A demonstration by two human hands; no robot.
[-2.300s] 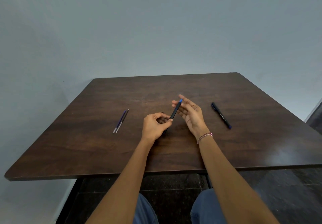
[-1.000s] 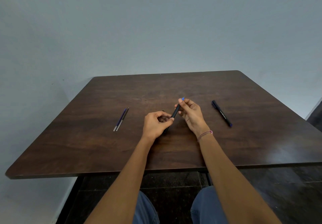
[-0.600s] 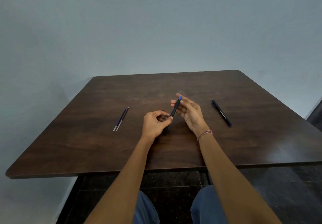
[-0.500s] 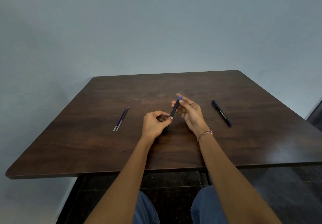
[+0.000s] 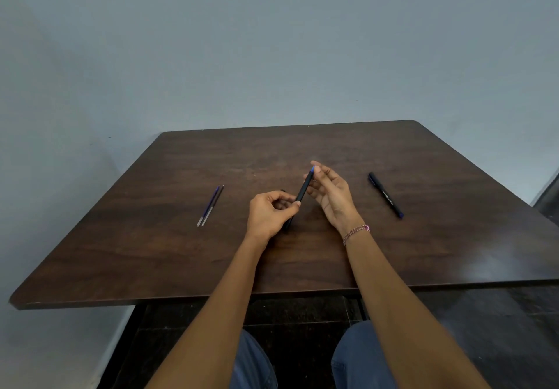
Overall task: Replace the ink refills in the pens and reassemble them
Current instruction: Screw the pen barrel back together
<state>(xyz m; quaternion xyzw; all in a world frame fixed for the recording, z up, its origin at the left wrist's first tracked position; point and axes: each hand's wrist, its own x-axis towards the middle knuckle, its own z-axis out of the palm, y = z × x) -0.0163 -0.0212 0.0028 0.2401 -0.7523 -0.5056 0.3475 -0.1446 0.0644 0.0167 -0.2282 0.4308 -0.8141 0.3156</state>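
Note:
A black pen (image 5: pixel 304 185) with a blue end stands tilted above the middle of the dark wooden table (image 5: pixel 151 252). My left hand (image 5: pixel 269 214) pinches its lower part between thumb and fingers. My right hand (image 5: pixel 331 196) is beside the pen's upper end, fingers spread, its fingertips at the blue tip. A second black pen (image 5: pixel 385 195) lies capped on the table to the right. Two thin ink refills (image 5: pixel 210 205) lie side by side on the left.
A plain grey wall stands behind the table. The table's front edge runs just above my knees, with dark floor below. A dark strip shows at the far right edge.
A second ago my right fingers were closed on the pen's blue end; they have since spread apart beside it. My left hand and the pen have barely moved.

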